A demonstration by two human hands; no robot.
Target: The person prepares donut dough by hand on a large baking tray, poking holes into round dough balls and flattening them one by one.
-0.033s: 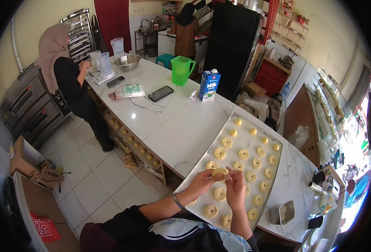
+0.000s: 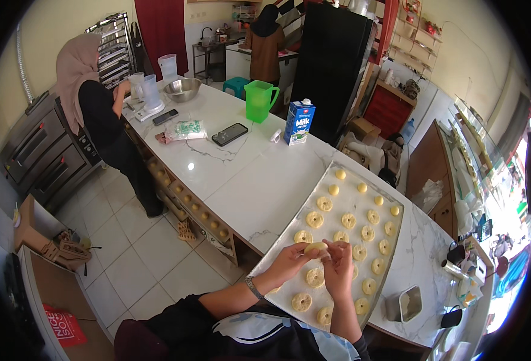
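Over the baking tray [image 2: 359, 203], my two hands meet at a piece of pale yellow dough [image 2: 316, 246], seen nearly edge-on. My left hand [image 2: 291, 262] grips it between thumb and fingers. The bent fingers of my right hand [image 2: 339, 271] close on its right side; its fingertips are partly hidden. Rows of dough rings [image 2: 315, 219] with small centre holes lie on the tray around my hands. At the tray's far end are several smooth round dough balls [image 2: 362, 188].
A milk carton [image 2: 300, 123], green jug [image 2: 260, 101], phone [image 2: 230, 134] and steel bowl [image 2: 182, 89] stand or lie farther along the marble-patterned table [image 2: 247, 180]. Right of the tray sits a metal tin [image 2: 404, 304]. One person [image 2: 97, 102] works at the table's far left, another [image 2: 264, 51] at the back.
The person at the far left has shifted slightly, head and arms a little. My hands and the dough stay almost exactly where they were.
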